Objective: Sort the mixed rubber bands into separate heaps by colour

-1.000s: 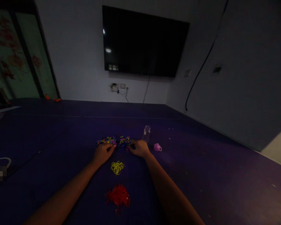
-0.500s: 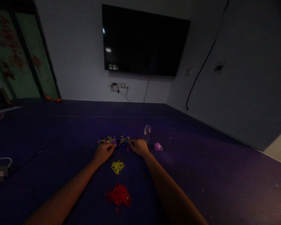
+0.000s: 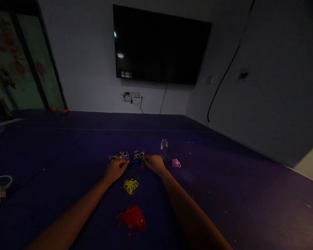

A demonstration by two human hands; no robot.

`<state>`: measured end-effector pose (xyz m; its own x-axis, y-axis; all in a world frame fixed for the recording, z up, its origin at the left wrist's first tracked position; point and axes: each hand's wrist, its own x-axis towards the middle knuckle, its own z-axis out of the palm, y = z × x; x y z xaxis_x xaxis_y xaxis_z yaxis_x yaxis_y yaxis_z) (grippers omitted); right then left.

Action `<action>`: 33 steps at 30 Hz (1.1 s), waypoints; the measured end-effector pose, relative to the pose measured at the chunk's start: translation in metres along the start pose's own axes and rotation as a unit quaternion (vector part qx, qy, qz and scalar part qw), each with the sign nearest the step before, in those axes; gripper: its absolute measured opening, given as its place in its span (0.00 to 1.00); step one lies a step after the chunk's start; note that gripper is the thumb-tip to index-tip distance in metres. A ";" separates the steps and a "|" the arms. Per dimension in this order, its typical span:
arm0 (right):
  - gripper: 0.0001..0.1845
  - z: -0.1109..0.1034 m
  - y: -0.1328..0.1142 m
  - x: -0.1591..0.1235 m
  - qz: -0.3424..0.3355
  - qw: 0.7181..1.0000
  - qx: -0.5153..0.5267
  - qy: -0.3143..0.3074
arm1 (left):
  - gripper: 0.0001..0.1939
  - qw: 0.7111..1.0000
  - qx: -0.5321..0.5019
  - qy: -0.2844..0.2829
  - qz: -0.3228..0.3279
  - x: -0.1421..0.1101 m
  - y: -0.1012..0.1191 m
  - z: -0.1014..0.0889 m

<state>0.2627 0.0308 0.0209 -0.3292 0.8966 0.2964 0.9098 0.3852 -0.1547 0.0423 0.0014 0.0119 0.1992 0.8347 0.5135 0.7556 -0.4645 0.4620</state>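
Note:
Two mixed-colour heaps of small rubber bands lie side by side on the dark blue floor: a left heap [image 3: 119,156] and a right heap [image 3: 138,157]. My left hand [image 3: 116,169] rests at the near edge of the left heap, thumb and forefinger pinched together. At the right heap's side, my right hand [image 3: 154,163] has its fingers closed against the bands. Whatever either fingertip grip holds is too small and dark to make out. Nearer, between my forearms, are a small yellow rubber-band pile [image 3: 131,186] and a larger red rubber-band pile [image 3: 132,218].
A clear bottle [image 3: 163,148] stands uncapped just beyond my right hand. Right of it lies a pink cap with a ring [image 3: 176,163]. White specks dot the floor on the right. A white cable [image 3: 5,177] curves at the left edge. A television [image 3: 161,45] hangs ahead.
Both hands stay at the heaps, with only a tiny shift of the right fingers. The piles, bottle and pink cap look unchanged.

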 end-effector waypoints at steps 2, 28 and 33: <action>0.13 0.000 0.000 0.000 -0.002 1.000 -0.002 -0.006 | 0.16 1.000 -0.002 -0.001 -0.006 0.000 0.000 0.000; 0.17 -0.007 -0.014 0.002 0.000 0.993 -0.108 -0.042 | 0.18 1.000 0.009 0.008 0.022 0.000 0.003 0.000; 0.19 -0.006 -0.014 0.002 0.011 0.993 -0.109 -0.046 | 0.18 1.000 0.011 0.015 0.026 -0.001 0.001 0.001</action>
<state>0.2506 0.0254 0.0291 -0.3215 0.9240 0.2071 0.9467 0.3182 0.0498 0.0440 0.0008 0.0111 0.2193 0.8007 0.5575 0.7584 -0.4994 0.4189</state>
